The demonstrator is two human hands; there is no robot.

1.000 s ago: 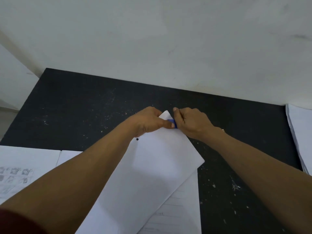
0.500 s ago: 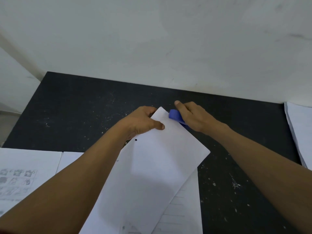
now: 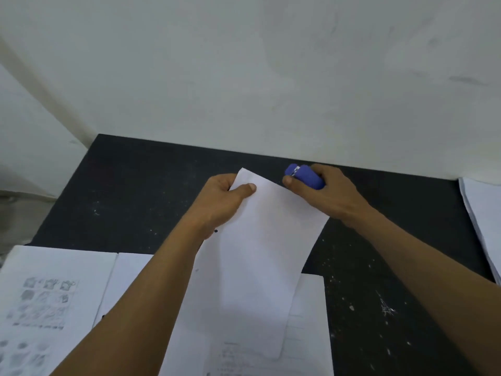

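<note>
Because the left hand (image 3: 222,202) pinches the far corner of the white sheets (image 3: 260,253), thumb on top and fingers curled underneath, the paper is lifted off the black tabletop (image 3: 130,191) at that end. It slopes down toward the near edge, where its lower end rests on a lined page (image 3: 309,321). We read that hold as a way to square the corner and offer it up for fastening. The sheets sit about midway between the left and right edges, the raised corner pointing at the back edge.

The right hand (image 3: 328,194) is wrapped round a small blue stapler (image 3: 307,177), thumb at its front end and fingers curled round the body. It is just beside the sheets' far right edge and close to the back edge of the tabletop. The stapler's metal mouth points left, toward the held corner, yet stands apart from the paper, so we judge the tool is not biting at this moment. Whether a staple already sits in that corner we cannot tell; the thumb covers the spot.

An open booklet (image 3: 54,294) with grey printed pictures lies at the near left corner, and a pile of white paper (image 3: 485,213) runs along the right edge, both well apart from either hand.
</note>
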